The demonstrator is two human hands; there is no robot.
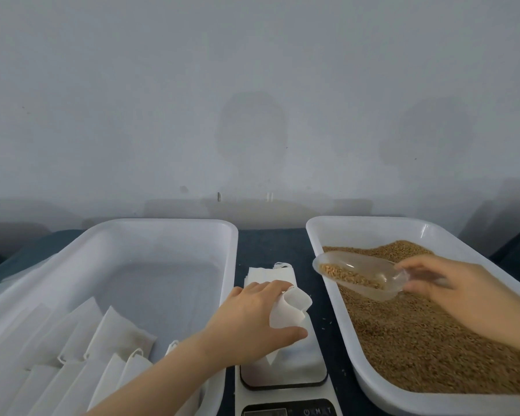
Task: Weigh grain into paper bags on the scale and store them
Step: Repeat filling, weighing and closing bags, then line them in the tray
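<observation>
Holding a small white paper bag point(291, 310) up over the white digital scale point(282, 382) at lower centre, the left hand point(252, 319) had its fingers point(282, 285) and thumb curled round the bag's crumpled upper part. At right of centre the right hand point(451, 283) gripped the handle of a clear plastic scoop point(360, 276). Its fingers point(418, 286) were curled round the handle, though blur hid the exact hold. The scoop carried a part load of brown grain point(342, 273) above the white plastic grain tray point(315, 235), with its lip toward the bag.

The bag's mouth looked soft and narrower than the scoop, so a quick tip could spill kernels onto the scale platform or the bench. Any downward pressure from the left hand would probably falsify the reading. The display was cut off at the bottom edge.

Between the trays ran a dark blue bench point(267, 241), with a stack of flat white bags point(270, 274) behind the scale and a few stray kernels beside it. A second white tray point(162, 226) at left held more white bags point(117, 334) in its lower-left corner. A stained grey wall point(252, 100) filled the upper half.
</observation>
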